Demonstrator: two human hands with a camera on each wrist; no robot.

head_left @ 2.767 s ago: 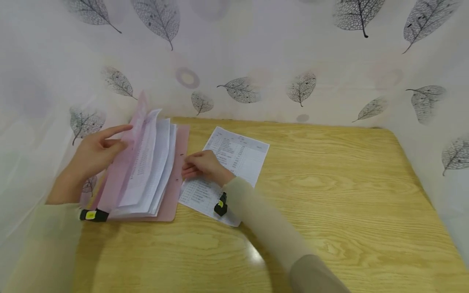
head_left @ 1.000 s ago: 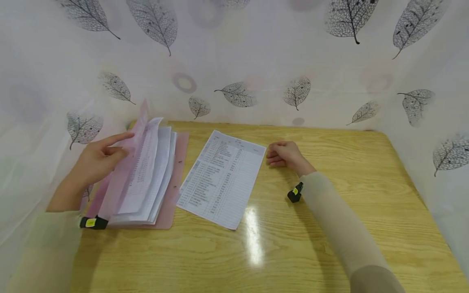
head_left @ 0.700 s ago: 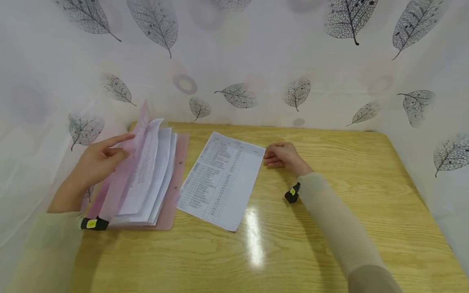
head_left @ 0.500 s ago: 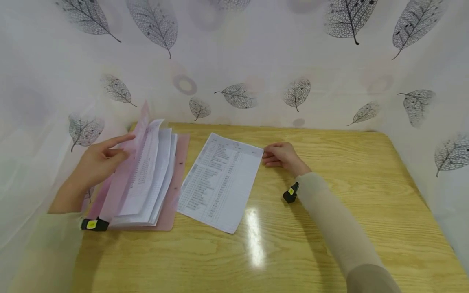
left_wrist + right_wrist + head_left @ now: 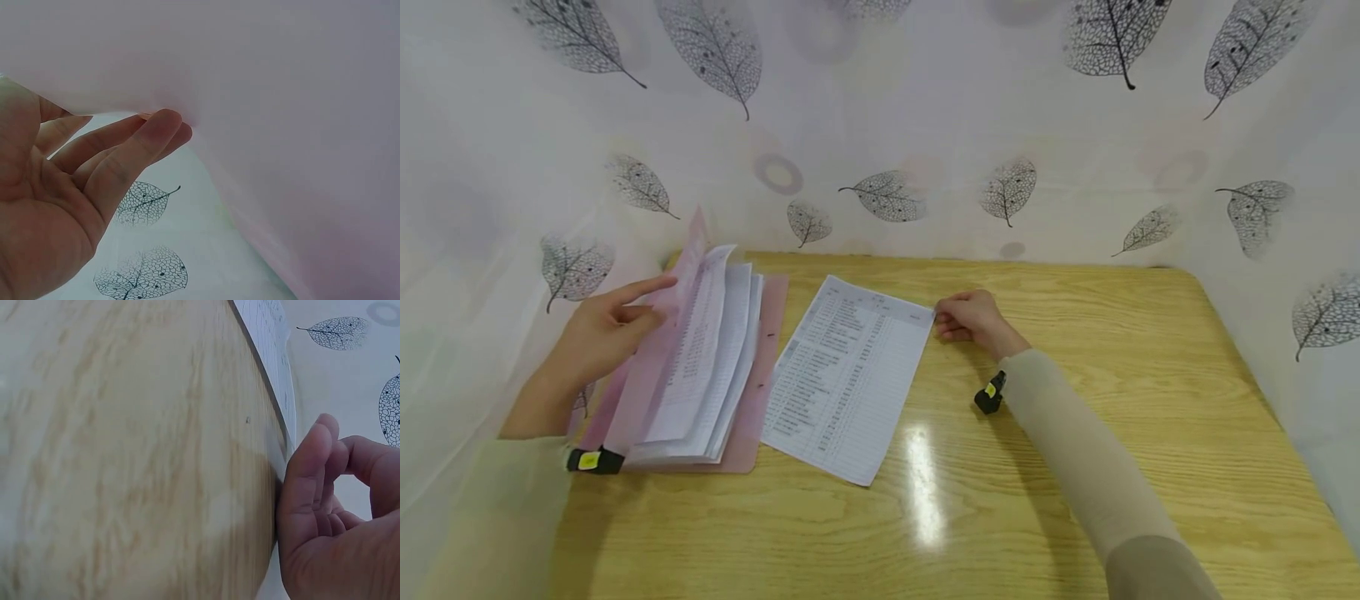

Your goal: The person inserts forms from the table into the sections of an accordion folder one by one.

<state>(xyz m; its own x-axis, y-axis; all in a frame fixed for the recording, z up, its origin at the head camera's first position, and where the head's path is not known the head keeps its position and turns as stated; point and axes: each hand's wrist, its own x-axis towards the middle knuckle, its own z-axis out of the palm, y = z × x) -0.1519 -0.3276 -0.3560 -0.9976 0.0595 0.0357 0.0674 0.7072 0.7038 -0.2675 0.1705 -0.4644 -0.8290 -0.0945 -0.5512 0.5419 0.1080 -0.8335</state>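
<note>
A pink folder (image 5: 748, 450) stands spread on the left of the table, with several printed pages (image 5: 707, 367) fanned upright inside. My left hand (image 5: 598, 329) holds up its front cover (image 5: 643, 375); in the left wrist view, thumb and fingers pinch the edge of that pink cover (image 5: 300, 137). Just right of the folder lies a loose printed sheet (image 5: 850, 375), its lower left side right at the folder's edge. With bent fingers, my right hand (image 5: 973, 317) pinches the sheet's upper right corner. The right wrist view shows the sheet (image 5: 269, 356) edge-on beyond the fingertips.
The wooden table (image 5: 1097, 400) extends to the right and toward the front. A white curtain (image 5: 925, 108) printed with dark leaves hangs behind it and along both sides. Small dark prongs (image 5: 763, 386) show along the folder's right strip.
My right hand has gone from the sheet's left side to its upper right corner and taken hold there. The sheet has shifted slightly left and toward me. My left hand keeps holding the cover.
</note>
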